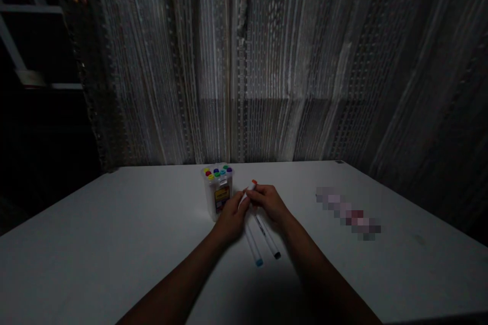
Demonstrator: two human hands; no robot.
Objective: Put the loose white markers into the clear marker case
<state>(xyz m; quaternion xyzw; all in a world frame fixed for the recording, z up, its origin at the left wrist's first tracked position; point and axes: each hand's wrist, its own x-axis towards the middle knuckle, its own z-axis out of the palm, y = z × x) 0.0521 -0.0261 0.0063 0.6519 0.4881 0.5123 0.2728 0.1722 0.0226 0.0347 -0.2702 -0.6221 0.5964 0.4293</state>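
Note:
A white marker with an orange-red end (254, 182) is held between both of my hands, tilted with that end up and away from me. My left hand (232, 217) is closed around its lower part. The fingers of my right hand (270, 203) pinch it just below the coloured end. Two more white markers lie on the table under and in front of my hands: a blue-ended marker (253, 244) and a dark-ended marker (269, 237). Their far parts are hidden by my hands. Just beyond my left hand stands a clear plastic tub (211, 200) of markers with coloured tops.
The white table (133, 233) stretches out on both sides. To the right lies a pixelated object (346, 210) that I cannot make out. A striped grey curtain (259, 71) hangs behind the far edge. At the left, a dark window frame (34, 9) shows.

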